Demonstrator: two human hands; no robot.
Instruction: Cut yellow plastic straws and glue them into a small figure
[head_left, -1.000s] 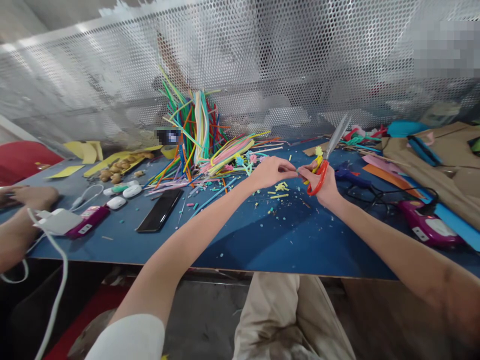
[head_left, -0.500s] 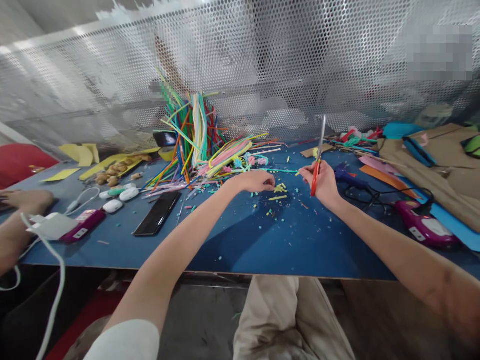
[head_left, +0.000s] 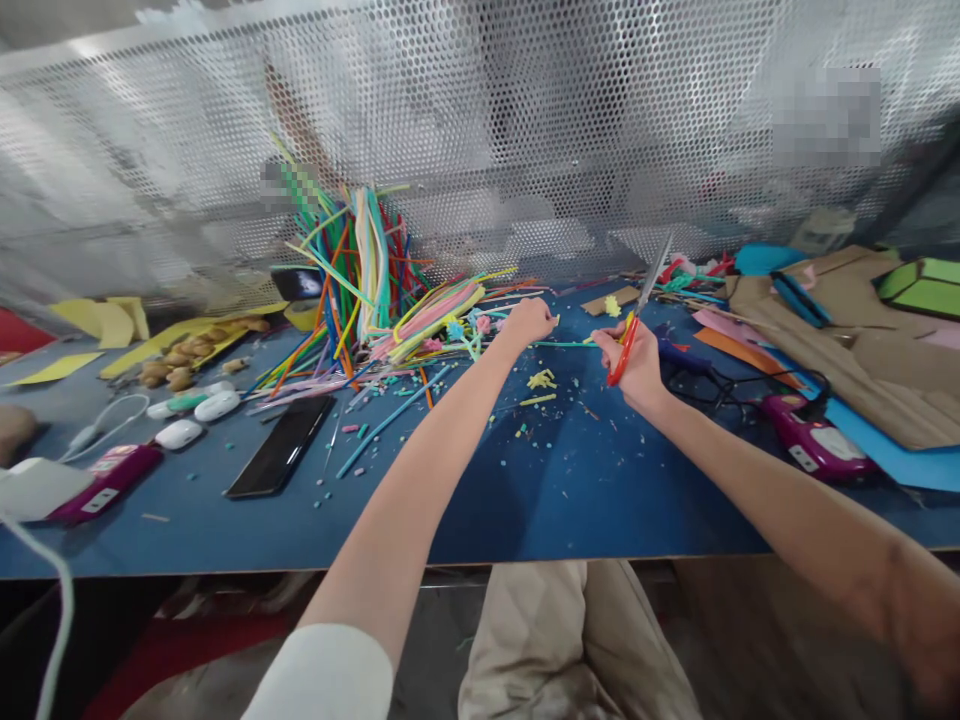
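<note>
My right hand (head_left: 637, 365) is closed around red-handled scissors (head_left: 626, 345), whose blades point up and away. Its fingertips also pinch a short yellow piece (head_left: 589, 341). My left hand (head_left: 529, 325) is closed in a pinch above the far part of the table, with a tiny pale yellow bit (head_left: 556, 320) at its fingertips. Nearer to me lies a small heap of cut yellow pipe cleaner pieces (head_left: 541, 379), with a longer yellow piece (head_left: 538, 400) in front of it. A yellow fuzzy cluster (head_left: 613, 306) rests on brown card beyond my right hand.
Pipe cleaners (head_left: 367, 270) stand bundled at the back left. A black phone (head_left: 281, 447), a purple power strip (head_left: 109, 480) and wooden pieces (head_left: 180, 357) lie left. Right are a glue gun (head_left: 679, 355), another purple power strip (head_left: 814, 440) and cardboard (head_left: 885, 350). Perforated metal (head_left: 465, 130) stands behind.
My left hand has lifted from the yellow heap and moved farther away over the table. The scissors have tilted to the right. The view has shifted rightward.
</note>
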